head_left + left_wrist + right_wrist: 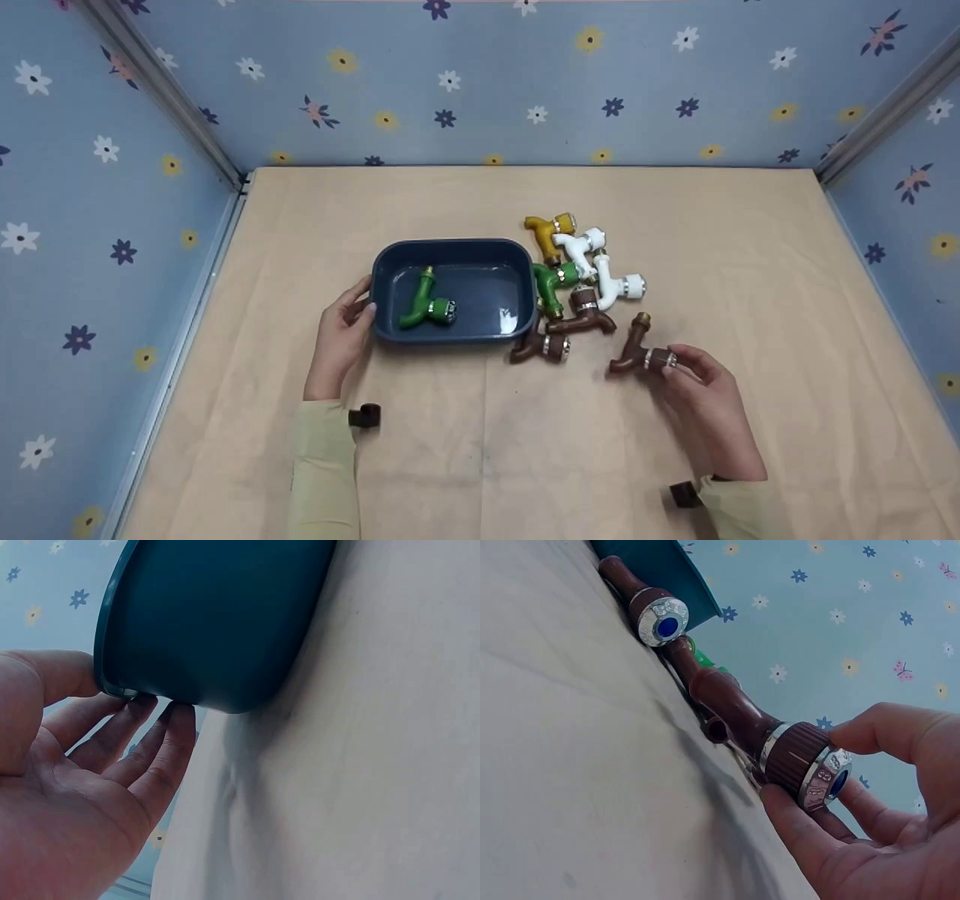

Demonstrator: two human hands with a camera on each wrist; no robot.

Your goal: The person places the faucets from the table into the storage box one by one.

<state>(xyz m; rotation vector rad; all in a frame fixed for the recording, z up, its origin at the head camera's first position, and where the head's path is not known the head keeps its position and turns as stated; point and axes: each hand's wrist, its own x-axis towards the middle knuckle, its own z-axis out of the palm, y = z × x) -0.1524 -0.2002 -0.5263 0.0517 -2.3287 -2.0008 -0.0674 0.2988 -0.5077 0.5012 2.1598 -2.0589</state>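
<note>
My right hand [709, 401] pinches a brown tap [636, 352] by its ribbed knob. In the right wrist view the thumb and fingers sit around the silver-collared knob [799, 757], and the spout points away from the hand. At the left end of a dark blue rectangular tray [454, 337], my left hand [343, 337] grips the rim, thumb over the edge and fingertips against the outer wall [202, 630]. Inside the tray lies one green tap [426, 304] with a brass threaded end.
Against the tray's right side several taps lie heaped: a yellow one [551, 234], white ones [616, 286], a green one [551, 283] and brown ones [581, 319]. A beige cloth [480, 457] covers the table. Flower-patterned blue panels [487, 82] enclose its back and sides.
</note>
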